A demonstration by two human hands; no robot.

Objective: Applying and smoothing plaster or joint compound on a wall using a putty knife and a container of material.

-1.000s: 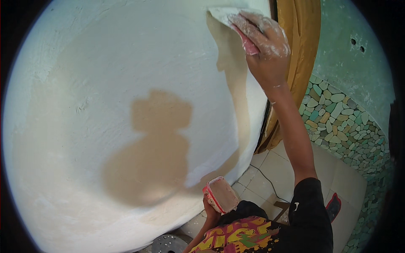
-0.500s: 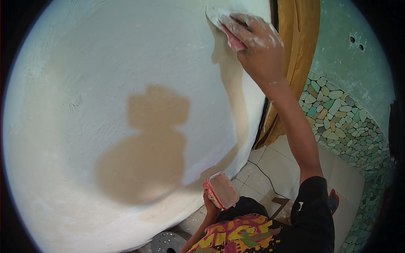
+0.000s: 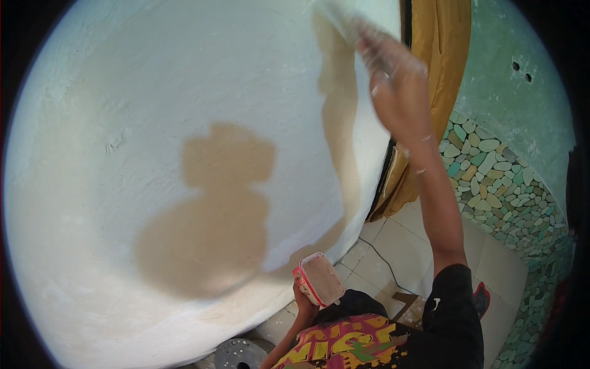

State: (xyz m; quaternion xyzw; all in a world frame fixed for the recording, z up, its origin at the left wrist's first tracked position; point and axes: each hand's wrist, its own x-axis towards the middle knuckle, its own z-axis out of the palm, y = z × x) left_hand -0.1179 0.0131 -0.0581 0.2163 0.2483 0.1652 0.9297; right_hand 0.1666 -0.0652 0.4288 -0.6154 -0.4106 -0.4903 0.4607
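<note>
A white plastered wall (image 3: 110,80) fills the left and middle of the view, with my shadow on it. My right hand (image 3: 401,83), spotted with white, is raised near the wall's right edge and closed on a putty scraper (image 3: 335,18). The scraper is smeared by motion, its pale blade seen nearly edge-on; whether it touches the wall I cannot tell. Low in front of my body, my left hand (image 3: 303,305) grips a small plastic tub (image 3: 323,278) with a red rim. Pale pinkish paste shows in its opening, tilted toward me.
A brown wooden door frame (image 3: 433,67) borders the wall on the right. Beyond it stands a green wall (image 3: 510,104) above pebble-pattern stone (image 3: 485,166). A dark cable (image 3: 388,261) crosses the tiled floor (image 3: 421,237). A grey disc with holes (image 3: 236,353) is at the bottom.
My right hand has shifted right and slightly down with the scraper, whose blade has turned from lying broad against the wall to nearly edge-on. My left hand and the tub stay almost still.
</note>
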